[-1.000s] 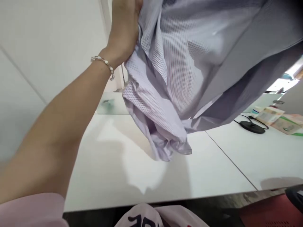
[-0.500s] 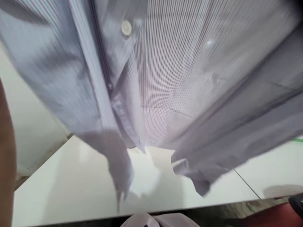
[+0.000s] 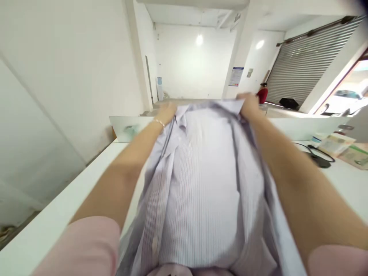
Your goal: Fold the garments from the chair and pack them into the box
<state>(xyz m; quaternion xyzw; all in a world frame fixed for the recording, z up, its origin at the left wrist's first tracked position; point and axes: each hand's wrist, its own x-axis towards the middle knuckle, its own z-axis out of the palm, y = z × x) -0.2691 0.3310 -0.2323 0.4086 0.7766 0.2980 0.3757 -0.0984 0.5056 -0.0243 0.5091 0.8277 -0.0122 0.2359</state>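
Observation:
A striped, pale lilac button-up shirt (image 3: 204,184) stretches between my two hands above the white table. It hangs open at the front, its lower end reaching down toward my body. My left hand (image 3: 168,112), with a beaded bracelet at the wrist, is closed on the cloth at the far left corner. At the far right corner my right hand (image 3: 247,105) grips the cloth too, somewhat blurred by motion. The fingertips of both hands are partly hidden by the fabric.
The white table (image 3: 94,172) runs beneath the shirt, with a low glass divider (image 3: 290,128) along its far edge. On the right lie a black round device with a cable (image 3: 320,160) and several packets (image 3: 336,142). Far behind, a person in red (image 3: 262,95) is near a roller shutter (image 3: 301,63).
The shirt has swung from hanging high in front of me to being spread away from me over the table. Both hands now show at its far corners.

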